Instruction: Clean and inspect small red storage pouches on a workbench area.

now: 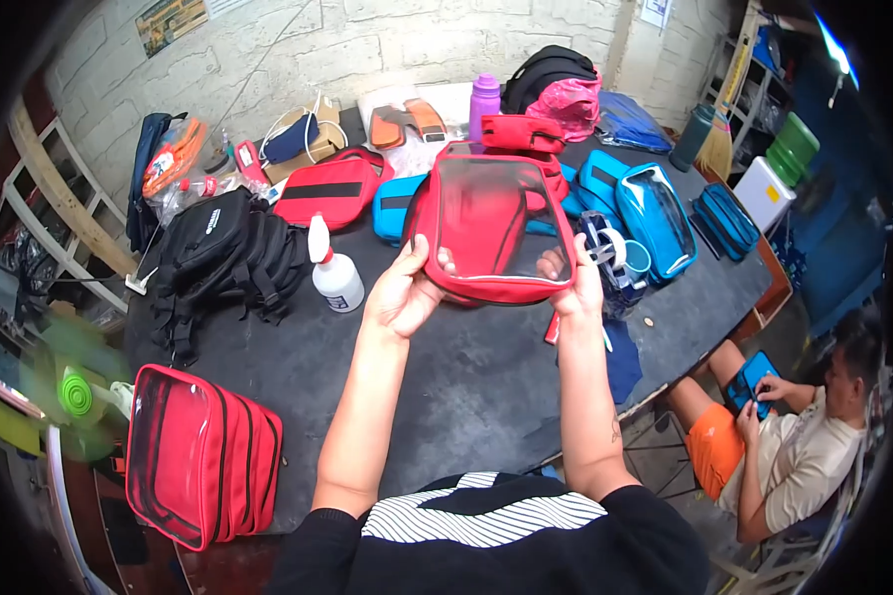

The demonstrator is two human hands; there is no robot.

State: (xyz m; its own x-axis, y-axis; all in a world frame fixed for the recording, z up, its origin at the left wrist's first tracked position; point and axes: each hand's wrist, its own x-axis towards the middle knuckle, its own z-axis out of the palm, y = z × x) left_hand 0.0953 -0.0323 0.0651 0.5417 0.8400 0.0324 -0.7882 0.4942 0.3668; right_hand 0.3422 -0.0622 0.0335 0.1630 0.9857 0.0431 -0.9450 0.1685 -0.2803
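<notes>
Gripping opposite sides of its near end, the left hand (405, 293) and right hand (579, 280) hold the red clear-windowed bag (494, 226) between them above the desk (456, 382), neither nearer, its body reaching toward the far edge from where I stand.

On table (471, 387): spray bottle (339, 286) left of held case (494, 233) | right of table: water dispenser (767, 193)

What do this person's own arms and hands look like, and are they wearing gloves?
No gloves: the left hand and right hand are bare. Short black sleeves leave both forearms uncovered. A small dark mark, perhaps a tattoo, shows on the right one.
</notes>
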